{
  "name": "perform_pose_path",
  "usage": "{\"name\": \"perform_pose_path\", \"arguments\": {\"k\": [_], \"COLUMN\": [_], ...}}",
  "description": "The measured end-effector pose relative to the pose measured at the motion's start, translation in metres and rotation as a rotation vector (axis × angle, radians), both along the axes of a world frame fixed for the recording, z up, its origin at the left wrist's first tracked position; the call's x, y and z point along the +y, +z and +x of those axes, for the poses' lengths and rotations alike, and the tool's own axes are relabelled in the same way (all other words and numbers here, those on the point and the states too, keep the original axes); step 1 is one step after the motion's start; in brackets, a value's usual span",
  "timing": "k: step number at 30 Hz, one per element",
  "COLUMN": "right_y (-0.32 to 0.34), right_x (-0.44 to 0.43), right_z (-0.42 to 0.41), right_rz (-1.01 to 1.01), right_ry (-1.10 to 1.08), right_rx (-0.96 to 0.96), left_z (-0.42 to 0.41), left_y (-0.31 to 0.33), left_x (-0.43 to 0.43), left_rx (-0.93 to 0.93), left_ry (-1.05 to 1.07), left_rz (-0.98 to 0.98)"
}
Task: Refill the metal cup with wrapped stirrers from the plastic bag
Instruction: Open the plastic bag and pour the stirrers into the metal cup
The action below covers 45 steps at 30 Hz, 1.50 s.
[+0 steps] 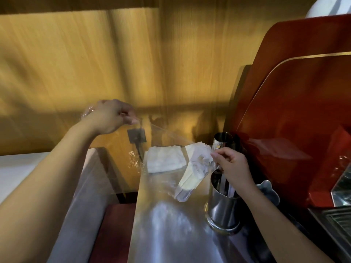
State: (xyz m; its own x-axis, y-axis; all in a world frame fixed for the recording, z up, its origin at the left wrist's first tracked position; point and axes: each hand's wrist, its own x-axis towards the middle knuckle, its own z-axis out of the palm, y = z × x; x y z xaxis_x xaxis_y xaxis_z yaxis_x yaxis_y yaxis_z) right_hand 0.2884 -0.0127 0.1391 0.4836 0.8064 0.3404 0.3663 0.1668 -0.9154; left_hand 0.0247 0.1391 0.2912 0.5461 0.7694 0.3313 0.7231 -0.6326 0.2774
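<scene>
On the steel counter, your hands pinch the plastic bag; stirrers remain bagged, metal cup nearly empty.

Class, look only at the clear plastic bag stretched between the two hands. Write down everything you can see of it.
The clear, glossy plastic bag is thin, see-through film, crinkled and catching glints of light. It hangs above the shiny steel counter, pulled taut between the raised left hand, which pinches its upper edge, and the lower right hand beside the tall metal cup. Inside lies a fanned bundle of pale paper-wrapped stirrers, slanting down towards its bottom corner.
</scene>
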Motion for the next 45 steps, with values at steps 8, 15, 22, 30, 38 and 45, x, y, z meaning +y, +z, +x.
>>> {"name": "perform_pose_path", "arguments": {"k": [8, 15, 22, 30, 38, 45], "right_y": [0.026, 0.026, 0.030, 0.041, 0.024, 0.012], "right_x": [0.016, 0.022, 0.027, 0.034, 0.034, 0.033], "right_z": [-0.006, -0.017, -0.024, -0.040, -0.038, -0.036], "right_rz": [-0.175, -0.168, -0.102, -0.208, -0.049, -0.010], "right_ry": [0.085, 0.059, 0.018, 0.124, 0.024, 0.064], "right_rx": [-0.191, -0.255, -0.265, -0.375, -0.367, -0.401], "left_z": [-0.036, -0.054, -0.061, -0.064, -0.077, -0.066], "left_y": [-0.040, -0.072, -0.081, -0.099, -0.109, -0.106], "left_x": [-0.003, -0.011, -0.010, -0.006, -0.001, -0.012], "left_rx": [0.041, -0.023, -0.065, -0.096, -0.205, -0.163], "left_ry": [0.032, 0.071, 0.062, 0.028, 0.049, -0.042], "left_rz": [-0.214, -0.210, -0.200, -0.307, -0.308, -0.233]}}
